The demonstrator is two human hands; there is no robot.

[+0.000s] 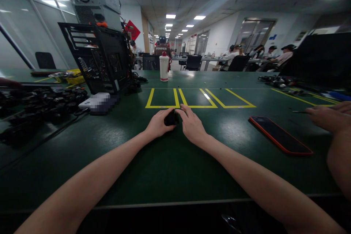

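A small, dark, rounded object [170, 117] stands on the green table between my hands; its exact kind is too dark to make out. My left hand [158, 123] is closed around its left side, thumb in front and fingers over the top. From the right, my right hand [192, 124] reaches to its upper right edge. Those fingers are stretched and slightly apart, with fingertips at or touching the edge. Just beyond both hands, yellow tape outlines [181, 106] mark the table.
An orange-edged phone [279, 135] lies to the right, near another person's hand [326, 117]. At left are an open computer case [102, 56], a pile of black parts [22, 111] and a partly blurred white object [94, 102]. A white bottle [164, 67] stands farther back.
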